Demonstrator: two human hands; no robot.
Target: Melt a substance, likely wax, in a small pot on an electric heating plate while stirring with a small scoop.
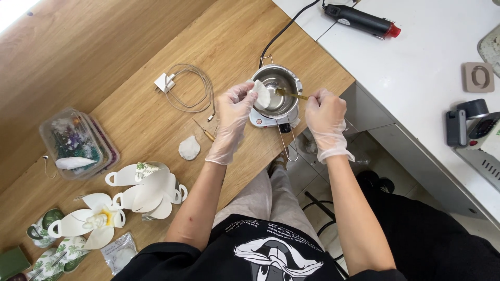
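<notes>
Holding a white petal-shaped wax piece (262, 95) in our gloved left hand (233, 118) over the steel melting pot (277, 91), right hand (324, 115) pinching a thin brass tool (291, 94), we risk burnt fingertips or drips.

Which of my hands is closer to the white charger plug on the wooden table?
Left. The left hand, holding a white petal, is just right of the charger plug and its cable. The right hand, holding a thin tool, is farther, beyond the metal pot.
</notes>
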